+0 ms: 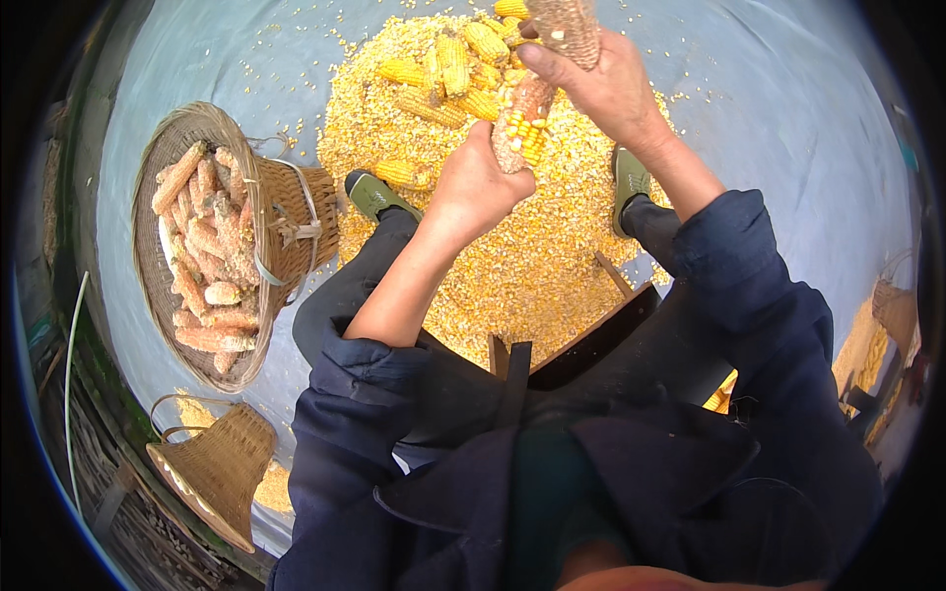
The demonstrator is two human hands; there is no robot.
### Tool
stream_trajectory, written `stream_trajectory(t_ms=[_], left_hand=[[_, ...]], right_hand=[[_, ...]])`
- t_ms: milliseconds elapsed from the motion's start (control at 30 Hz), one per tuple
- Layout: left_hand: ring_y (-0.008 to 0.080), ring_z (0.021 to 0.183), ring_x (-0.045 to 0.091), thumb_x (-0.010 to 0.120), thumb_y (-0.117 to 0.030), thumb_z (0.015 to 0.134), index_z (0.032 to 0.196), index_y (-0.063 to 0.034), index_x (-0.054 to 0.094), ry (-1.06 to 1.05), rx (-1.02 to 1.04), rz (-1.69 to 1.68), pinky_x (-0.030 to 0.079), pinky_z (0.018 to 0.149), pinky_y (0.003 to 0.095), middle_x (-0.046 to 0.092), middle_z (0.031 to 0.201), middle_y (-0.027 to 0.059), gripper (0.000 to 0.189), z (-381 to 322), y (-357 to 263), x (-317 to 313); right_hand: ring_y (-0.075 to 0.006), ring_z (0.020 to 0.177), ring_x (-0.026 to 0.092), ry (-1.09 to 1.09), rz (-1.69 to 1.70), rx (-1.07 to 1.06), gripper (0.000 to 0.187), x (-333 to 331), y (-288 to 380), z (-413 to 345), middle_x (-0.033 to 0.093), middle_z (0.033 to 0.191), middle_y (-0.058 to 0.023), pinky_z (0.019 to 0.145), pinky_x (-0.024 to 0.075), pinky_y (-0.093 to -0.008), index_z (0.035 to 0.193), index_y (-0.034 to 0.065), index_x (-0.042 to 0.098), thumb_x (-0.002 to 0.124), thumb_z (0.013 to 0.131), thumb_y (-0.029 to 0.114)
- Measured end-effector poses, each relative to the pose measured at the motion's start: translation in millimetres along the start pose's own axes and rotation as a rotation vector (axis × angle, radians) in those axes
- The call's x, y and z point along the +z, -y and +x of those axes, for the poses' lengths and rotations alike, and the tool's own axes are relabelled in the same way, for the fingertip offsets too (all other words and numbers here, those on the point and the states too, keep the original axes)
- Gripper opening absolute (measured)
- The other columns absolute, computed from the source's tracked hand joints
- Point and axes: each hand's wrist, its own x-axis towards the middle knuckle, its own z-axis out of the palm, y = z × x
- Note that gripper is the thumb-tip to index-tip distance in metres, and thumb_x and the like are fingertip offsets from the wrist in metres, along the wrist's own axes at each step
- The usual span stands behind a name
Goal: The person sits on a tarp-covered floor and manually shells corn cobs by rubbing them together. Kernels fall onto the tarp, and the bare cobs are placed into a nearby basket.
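Note:
My left hand (480, 181) grips a partly shelled corn cob (523, 129), which has a patch of yellow kernels left on one side. Above it, my right hand (602, 85) is closed around a bare corncob (567, 33) whose upper end runs out of the picture. The two cobs meet or overlap between my hands; the exact contact is hard to make out. Beneath them spreads a broad heap of loose corn kernels (517, 273). Several unshelled ears of corn (453, 65) lie on the heap's far part, and a single ear (403, 173) rests beside my left shoe.
At left, a wide-rimmed woven basket (295, 214) holds several stripped cobs (211, 244). A smaller woven basket (222, 458) lies tipped below it. Blue-grey sheeting (776, 148) covers the ground. Between my legs is a dark wooden frame (591, 336). My green shoes (630, 185) touch the kernels.

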Motion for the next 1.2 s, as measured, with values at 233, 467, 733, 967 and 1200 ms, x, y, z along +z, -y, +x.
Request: stream_trajectory(t_ms=[233, 467, 733, 967, 1200], left_hand=[[0.0295, 0.068, 0.061, 0.061, -0.013, 0.071, 0.102, 0.0048, 0.044, -0.136, 0.049, 0.14, 0.048, 0.062, 0.0359, 0.06, 0.077, 0.0194, 0.04, -4, -8, 1], [0.0408, 0.076, 0.059, 0.06, -0.01, 0.073, 0.099, 0.0038, 0.034, -0.294, 0.064, 0.408, 0.047, 0.065, 0.0465, 0.056, 0.082, 0.0255, 0.039, 4, -28, 18], [0.0409, 0.068, 0.059, 0.057, -0.012, 0.073, 0.099, 0.0094, 0.034, -0.173, 0.155, 0.4, 0.047, 0.06, 0.0465, 0.056, 0.079, 0.0273, 0.04, 19, -16, 32], [0.0295, 0.059, 0.056, 0.059, -0.009, 0.07, 0.097, 0.0073, 0.038, 0.02, 0.084, -0.213, 0.044, 0.052, 0.039, 0.056, 0.071, 0.0194, 0.038, 14, -23, 2], [0.0104, 0.047, 0.048, 0.06, -0.002, 0.072, 0.093, -0.0018, 0.046, 0.271, -0.075, -0.779, 0.036, 0.039, 0.0225, 0.051, 0.064, 0.0022, 0.025, 0, -31, -20]], right_hand=[[-0.0182, 0.082, 0.06, -0.127, 0.025, 0.016, 0.05, 30, -9, -14, 0.062, 0.086, -0.0083, 0.075, 0.0456, -0.0295, 0.104, 0.0045, 0.059, 0.064, 0.075, 0.046], [-0.0166, 0.076, 0.06, -0.095, 0.832, 0.45, 0.041, 33, -1, -7, 0.062, 0.087, -0.0093, 0.07, 0.0469, -0.0303, 0.103, -0.0004, 0.055, 0.064, 0.077, 0.031], [-0.0338, 0.073, 0.061, -0.119, -0.092, 0.262, 0.04, 48, -13, 4, 0.062, 0.077, -0.0208, 0.071, 0.0488, -0.0363, 0.093, 0.0017, 0.059, 0.061, 0.065, 0.031], [-0.0202, 0.065, 0.064, -0.103, 0.042, 0.244, 0.033, 20, -25, 3, 0.063, 0.07, -0.0126, 0.062, 0.0496, -0.0335, 0.087, 0.0018, 0.061, 0.061, 0.069, 0.029], [-0.0193, 0.08, 0.062, -0.008, 0.005, 0.047, 0.045, -7, -18, -11, 0.064, 0.086, -0.0104, 0.073, 0.0476, -0.0311, 0.101, 0.0014, 0.058, 0.067, 0.074, 0.036]])
